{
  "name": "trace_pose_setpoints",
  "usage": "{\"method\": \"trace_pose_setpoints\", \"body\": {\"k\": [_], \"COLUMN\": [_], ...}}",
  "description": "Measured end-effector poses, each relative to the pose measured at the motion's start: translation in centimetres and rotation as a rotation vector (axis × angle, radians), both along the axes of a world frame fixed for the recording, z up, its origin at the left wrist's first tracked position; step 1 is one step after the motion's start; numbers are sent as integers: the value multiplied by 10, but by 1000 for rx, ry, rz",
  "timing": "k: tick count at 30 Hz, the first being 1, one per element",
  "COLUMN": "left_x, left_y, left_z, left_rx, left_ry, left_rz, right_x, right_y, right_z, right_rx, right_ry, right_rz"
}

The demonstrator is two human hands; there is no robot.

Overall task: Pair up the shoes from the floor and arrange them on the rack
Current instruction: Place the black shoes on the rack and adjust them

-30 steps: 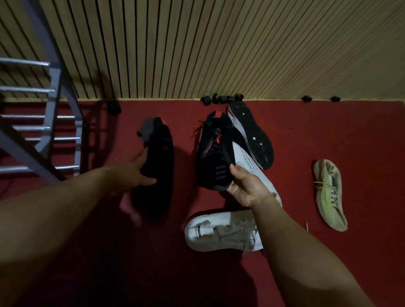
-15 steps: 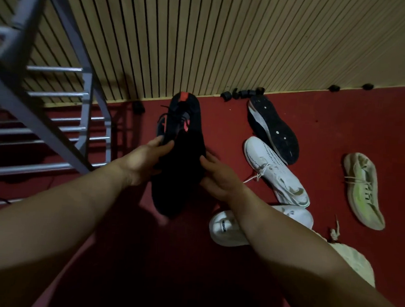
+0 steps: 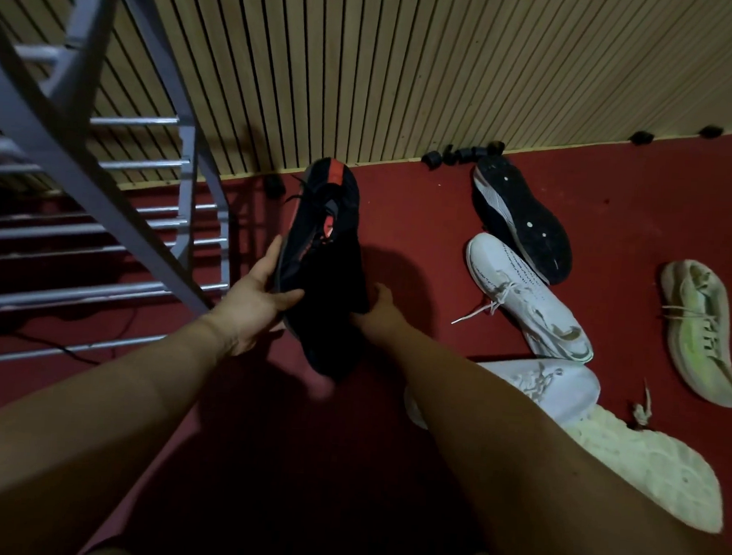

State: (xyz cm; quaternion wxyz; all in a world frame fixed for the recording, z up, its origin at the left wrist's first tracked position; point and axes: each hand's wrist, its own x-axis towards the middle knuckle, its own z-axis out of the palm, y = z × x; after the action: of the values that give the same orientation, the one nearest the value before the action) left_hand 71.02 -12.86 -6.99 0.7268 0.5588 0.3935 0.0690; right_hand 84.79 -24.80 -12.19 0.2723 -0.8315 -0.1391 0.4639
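Head view — clasped black shoes [image 3: 319, 249] together in left hand [image 3: 252, 309] and right hand [image 3: 375, 316]; pairing done — next likely needed a lift onto the rack [image 3: 65, 155]

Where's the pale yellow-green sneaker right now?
In the head view the pale yellow-green sneaker lies on the red floor at far right, apart from the white laced sneaker to its left.

Rack frame [image 3: 89, 182] blocks the left; red floor [image 3: 412, 246] lies free rightward.
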Motion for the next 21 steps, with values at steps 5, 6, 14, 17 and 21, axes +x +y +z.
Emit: {"method": "trace_pose_setpoints", "body": {"k": [5,6,14,17,21], "left_x": [-7,-8,-10,-3,8], "left_y": [-2,-2,3,-6,-10], "left_z": [-3,-3,-10,-17,-28], "left_rx": [24,22,19,11,-45], "left_ry": [1,0,17,16,17], "left_rz": [2,11,-6,-14,35], "right_x": [-5,-4,35,46,61], "right_y": [8,7,-30,-48,-61], "right_z": [-3,0,10,4,-13], "right_rx": [-6,46,229,280,331], "right_ry": [-17,53,146,207,241], "right_rz": [-42,-75,-196,-332,-558]}}
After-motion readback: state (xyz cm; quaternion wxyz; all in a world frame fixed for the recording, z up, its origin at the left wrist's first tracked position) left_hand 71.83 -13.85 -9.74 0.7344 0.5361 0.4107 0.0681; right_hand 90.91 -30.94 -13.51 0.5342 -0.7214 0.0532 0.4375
